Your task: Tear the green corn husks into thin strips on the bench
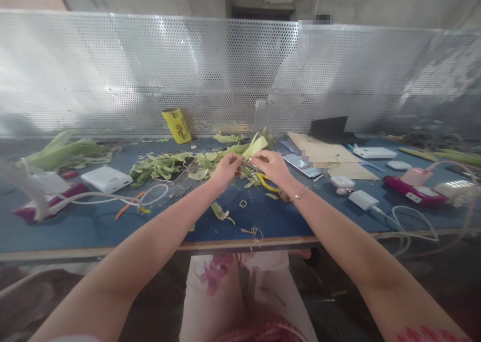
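My left hand [230, 167] and my right hand [271, 164] meet over the middle of the table, fingers pinched together. Between them a broad pale green leaf [257, 145] points up and away, its lower end at my fingertips. Exactly how each finger grips it is too small to make out. Just below my right hand lies a curved yellow loop [267, 183], partly hidden, perhaps a scissors handle. To the left of my left hand, a heap of cut green leaf strips [160, 166] spreads over a dark tray. More loose leaves [203, 165] surround both hands.
On the blue table [150, 229] stand a yellow packet [177, 125], a white power bank [106, 179] and cables. To the right lie a phone [302, 165], cardboard [325, 151], a white charger [364, 200] and a magenta power strip [415, 192]. A perforated metal screen [150, 76] closes the back.
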`<state>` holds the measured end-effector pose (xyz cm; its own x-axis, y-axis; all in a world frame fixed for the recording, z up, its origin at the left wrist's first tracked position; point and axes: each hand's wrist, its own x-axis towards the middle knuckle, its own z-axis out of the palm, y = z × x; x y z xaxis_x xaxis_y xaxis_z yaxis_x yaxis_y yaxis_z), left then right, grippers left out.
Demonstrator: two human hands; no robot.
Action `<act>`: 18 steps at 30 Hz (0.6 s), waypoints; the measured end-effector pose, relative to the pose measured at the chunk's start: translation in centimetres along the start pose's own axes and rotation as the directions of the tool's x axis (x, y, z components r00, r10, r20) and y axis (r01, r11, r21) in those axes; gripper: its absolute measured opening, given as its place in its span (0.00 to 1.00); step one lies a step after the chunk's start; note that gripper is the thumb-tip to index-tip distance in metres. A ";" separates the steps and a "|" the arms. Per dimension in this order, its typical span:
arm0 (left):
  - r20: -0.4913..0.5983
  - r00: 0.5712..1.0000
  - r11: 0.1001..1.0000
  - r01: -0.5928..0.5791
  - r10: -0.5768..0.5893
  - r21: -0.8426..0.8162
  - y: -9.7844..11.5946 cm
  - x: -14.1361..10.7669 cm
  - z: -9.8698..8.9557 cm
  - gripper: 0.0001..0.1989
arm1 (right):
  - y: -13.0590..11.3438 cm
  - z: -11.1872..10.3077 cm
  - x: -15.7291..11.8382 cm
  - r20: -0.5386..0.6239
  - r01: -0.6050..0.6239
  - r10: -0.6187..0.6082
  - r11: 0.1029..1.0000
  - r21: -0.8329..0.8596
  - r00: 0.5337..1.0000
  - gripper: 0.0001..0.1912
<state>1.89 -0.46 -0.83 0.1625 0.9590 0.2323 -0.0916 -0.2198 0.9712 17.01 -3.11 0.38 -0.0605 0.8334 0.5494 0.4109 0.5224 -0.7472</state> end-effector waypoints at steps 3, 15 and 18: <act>-0.010 0.999 0.999 0.047 -0.047 -0.011 0.1 0.1 0.1 0.10 | 0.1 -0.1 0.1 -0.013 0.005 -0.005 1.000 -0.031 1.000 0.08; 0.034 0.999 0.997 0.034 -0.032 -0.069 0.0 0.0 0.2 0.09 | 1.0 0.1 0.0 0.008 0.306 -0.319 0.901 -0.308 0.948 0.07; 0.020 0.999 0.998 0.026 -0.025 -0.065 -0.2 0.1 0.2 0.09 | 0.9 0.2 -0.1 0.059 0.356 -0.359 0.866 -0.352 0.932 0.06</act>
<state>2.12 -0.38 -1.01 0.1844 0.9603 0.2092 -0.1512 -0.1826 0.9715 17.19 -2.62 -0.44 -0.2571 0.5995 0.7579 0.6548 0.6849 -0.3196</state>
